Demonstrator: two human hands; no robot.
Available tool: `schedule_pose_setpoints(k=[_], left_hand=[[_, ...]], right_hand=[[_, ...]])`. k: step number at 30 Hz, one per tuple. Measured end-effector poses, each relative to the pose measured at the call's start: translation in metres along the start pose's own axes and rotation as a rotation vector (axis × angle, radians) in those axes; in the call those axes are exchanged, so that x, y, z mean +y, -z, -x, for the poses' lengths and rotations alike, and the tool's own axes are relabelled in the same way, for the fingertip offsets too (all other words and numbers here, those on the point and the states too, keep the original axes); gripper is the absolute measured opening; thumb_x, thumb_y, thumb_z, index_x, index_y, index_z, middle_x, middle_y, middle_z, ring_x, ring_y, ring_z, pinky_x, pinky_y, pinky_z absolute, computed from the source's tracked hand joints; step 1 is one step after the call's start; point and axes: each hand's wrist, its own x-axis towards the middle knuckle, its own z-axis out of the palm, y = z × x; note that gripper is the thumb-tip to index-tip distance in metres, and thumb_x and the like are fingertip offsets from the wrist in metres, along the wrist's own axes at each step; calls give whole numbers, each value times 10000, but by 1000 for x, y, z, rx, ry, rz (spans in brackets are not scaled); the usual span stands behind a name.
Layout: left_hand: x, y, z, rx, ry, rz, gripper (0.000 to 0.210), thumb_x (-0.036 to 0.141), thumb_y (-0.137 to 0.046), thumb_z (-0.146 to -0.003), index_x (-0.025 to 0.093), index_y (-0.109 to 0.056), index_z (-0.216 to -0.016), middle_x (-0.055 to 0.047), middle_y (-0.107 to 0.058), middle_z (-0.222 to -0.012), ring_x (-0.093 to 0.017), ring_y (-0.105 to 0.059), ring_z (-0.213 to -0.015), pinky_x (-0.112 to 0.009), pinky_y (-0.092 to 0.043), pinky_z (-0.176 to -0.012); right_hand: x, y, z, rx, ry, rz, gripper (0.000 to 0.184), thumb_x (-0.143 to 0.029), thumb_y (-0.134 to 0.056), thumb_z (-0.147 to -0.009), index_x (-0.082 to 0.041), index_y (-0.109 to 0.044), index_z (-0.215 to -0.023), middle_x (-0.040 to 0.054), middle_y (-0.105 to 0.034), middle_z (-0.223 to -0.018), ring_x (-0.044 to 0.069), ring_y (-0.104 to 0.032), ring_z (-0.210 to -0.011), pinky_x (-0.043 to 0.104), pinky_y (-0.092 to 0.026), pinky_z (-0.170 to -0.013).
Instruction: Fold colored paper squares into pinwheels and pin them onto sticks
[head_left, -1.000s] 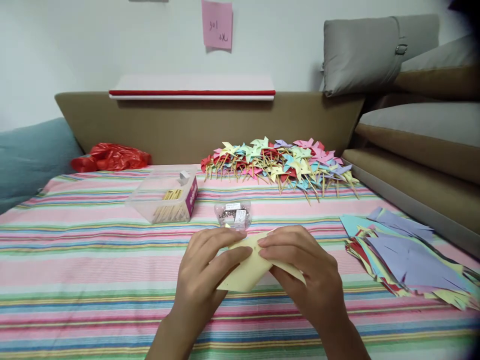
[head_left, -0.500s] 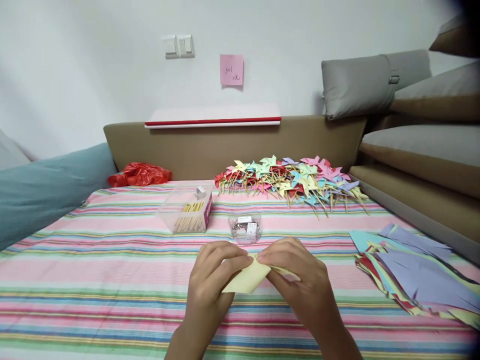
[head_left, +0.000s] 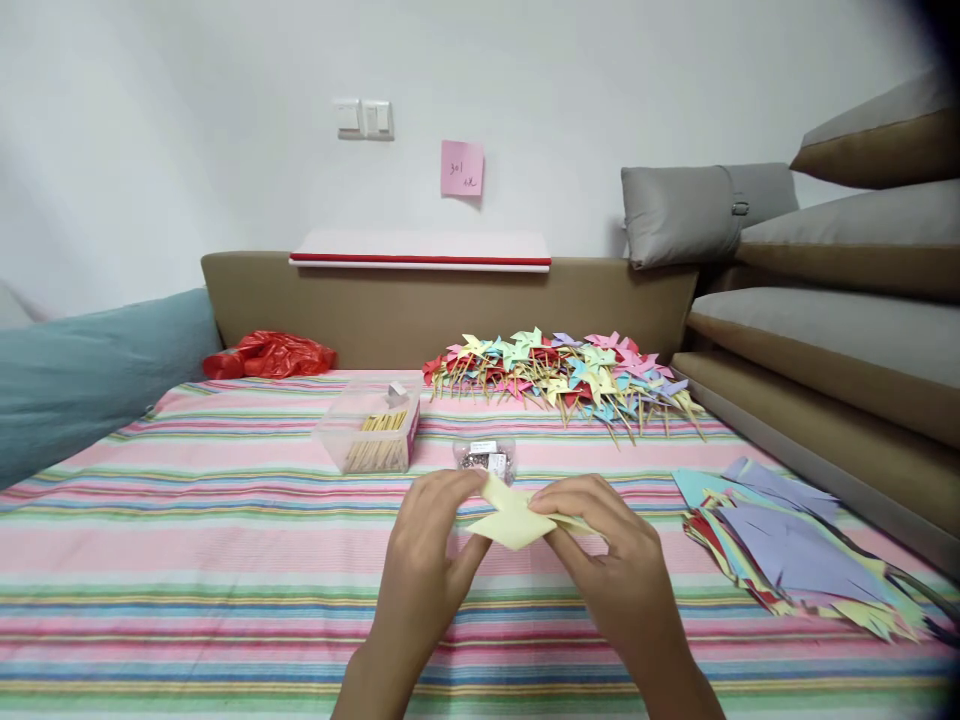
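A pale yellow paper pinwheel (head_left: 513, 525), its corners folded in toward the middle, is held up between my two hands. My left hand (head_left: 427, 545) has its thumb and fingertips at the paper's left side, closed on that edge. With thumb below and fingers on top, my right hand (head_left: 611, 550) pinches the right part near the centre. Just beyond the paper lies a clear bag of small metal pins (head_left: 489, 460) with white labels. Behind it to the left stands a clear plastic box (head_left: 334, 435) holding wooden sticks (head_left: 379, 440).
A heap of finished pinwheels (head_left: 570, 375) lies at the back. Cut paper sheets (head_left: 795, 545) are piled at the right, with dark-handled scissors (head_left: 919, 590) partly under them. A red plastic bag (head_left: 277, 355) sits back left. Cushions (head_left: 840, 335) are stacked along the right side.
My left fingers have shifted from the paper's centre out to its upper left edge, and more of the folded shape shows. The view has tilted up and turned slightly right.
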Motion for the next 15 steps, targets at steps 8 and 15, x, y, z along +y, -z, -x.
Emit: schedule_pose_setpoints(k=[8, 15], left_hand=[[-40, 69, 12, 264, 385, -96, 148, 247, -509, -986, 227, -586, -862, -28, -645, -901, -210, -649, -911, -337, -510, -827], [-120, 77, -71, -257, 718, -455, 426, 413, -336, -1061, 168, -661, -936, -66, -723, -1038, -230, -667, -1037, -366, -519, -934]], right_hand=[[25, -3, 10, 23, -94, 20, 157, -124, -652, -891, -262, -722, -919, 24, -735, -932, 203, -702, -913, 304, -563, -770], [28, 15, 7, -42, -141, 54, 105, -195, -703, -868, -293, -724, -899, -11, -763, -901, 187, -741, -854, 258, -588, -740]])
